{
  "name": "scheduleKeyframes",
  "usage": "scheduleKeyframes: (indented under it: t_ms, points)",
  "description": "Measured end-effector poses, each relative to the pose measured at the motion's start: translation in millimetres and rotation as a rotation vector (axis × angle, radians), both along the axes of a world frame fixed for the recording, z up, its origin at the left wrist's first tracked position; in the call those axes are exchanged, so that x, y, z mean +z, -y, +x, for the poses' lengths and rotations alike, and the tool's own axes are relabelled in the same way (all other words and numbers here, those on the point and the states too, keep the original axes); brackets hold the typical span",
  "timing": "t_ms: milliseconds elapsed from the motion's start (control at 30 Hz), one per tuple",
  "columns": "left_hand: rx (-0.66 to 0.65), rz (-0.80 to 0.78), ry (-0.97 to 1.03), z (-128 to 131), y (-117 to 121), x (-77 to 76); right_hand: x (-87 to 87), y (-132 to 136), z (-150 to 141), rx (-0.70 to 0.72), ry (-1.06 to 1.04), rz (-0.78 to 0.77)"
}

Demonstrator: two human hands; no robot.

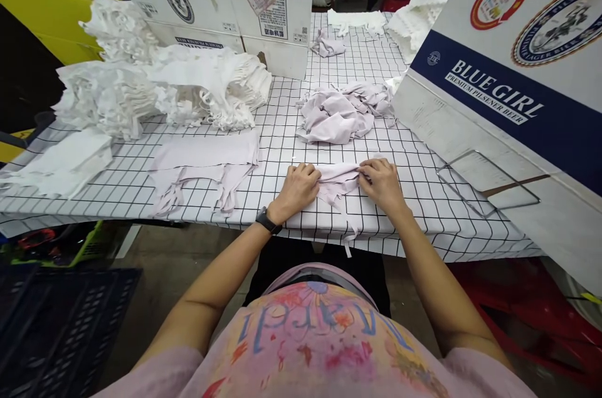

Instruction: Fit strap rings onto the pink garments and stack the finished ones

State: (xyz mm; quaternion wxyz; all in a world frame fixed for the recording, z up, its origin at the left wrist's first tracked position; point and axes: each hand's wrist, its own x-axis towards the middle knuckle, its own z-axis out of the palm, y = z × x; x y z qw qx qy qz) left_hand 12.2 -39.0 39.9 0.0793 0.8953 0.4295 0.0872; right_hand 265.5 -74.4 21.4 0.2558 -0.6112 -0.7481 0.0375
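Near the table's front edge, a pale lilac fabric piece [339,177] is stretched between my two hands. My left hand [301,188] is closed on its left end, and a dark watch sits on that wrist. On the other end, my right hand [380,180] pinches the cloth with thumb and fingers. A thin white strip [348,222] hangs from the fabric over the table edge. Just beyond my hands lies a crumpled lilac heap of fabric [336,113]. Flat-laid lilac garment pieces [207,163] rest to the left of my left hand.
White garment stacks [202,81] fill the left side of the checked tablecloth [277,116]. One printed carton [277,15] stands at the back, another [493,91] on the right beside a wire frame [489,182]. A red stool [527,323] is below right. People are partly visible behind.
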Motion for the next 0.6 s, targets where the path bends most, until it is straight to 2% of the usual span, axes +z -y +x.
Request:
scheduleKeyframes:
  t_ms: [167, 267, 400, 500, 600]
  points:
    - [-0.023, 0.022, 0.075, -1, 1, -0.8, 20.5, 2, -6, -0.048, -0.134, 0.089]
    - [-0.024, 0.039, 0.061, 4, 2, 0.2, 43.1, 5, -11, -0.040, -0.183, 0.154]
    - [0.055, 0.050, 0.052, 7, 1, 3.6, 74.2, 11, -13, -0.047, -0.220, 0.188]
    - [0.114, 0.038, 0.175, 1, -5, 11.4, 89.6, 14, -9, -0.057, -0.314, 0.139]
    - [0.137, -0.038, 0.407, -10, -13, 25.7, 96.8, 15, -1, -0.082, -0.402, 0.083]
